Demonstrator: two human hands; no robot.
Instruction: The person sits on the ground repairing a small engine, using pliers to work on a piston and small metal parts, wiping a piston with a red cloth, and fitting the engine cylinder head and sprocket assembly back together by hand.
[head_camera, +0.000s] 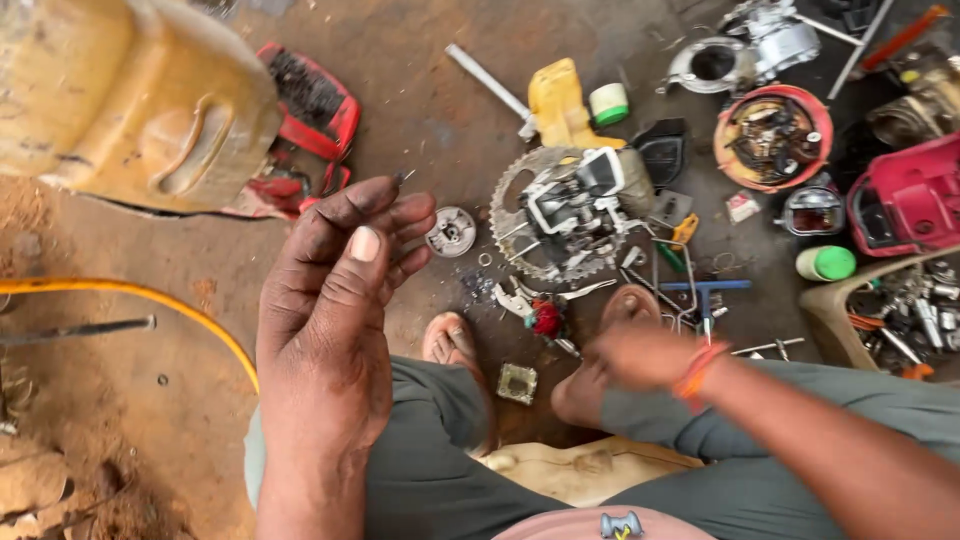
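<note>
My left hand (335, 300) is raised close to the camera, palm toward me, greasy, with a small thin metal pin (403, 178) pinched at its fingertips. My right hand (625, 355) reaches down low near my sandalled feet (450, 345), blurred; whether it grips anything I cannot tell. Just beyond it lie a small red part (546, 318) and loose metal pieces. A toothed sprocket with an engine assembly (570, 215) rests on the dirt floor ahead, and a small round flywheel-like part (451, 232) lies beside my left fingertips.
A large yellow jerrycan (130, 95) stands at the upper left over a red machine housing (305, 120). A yellow hose (130, 300) curves across the left. A red bowl of parts (772, 135), green caps, a blue T-handle tool (705, 290) and a tray of bolts (900, 310) crowd the right.
</note>
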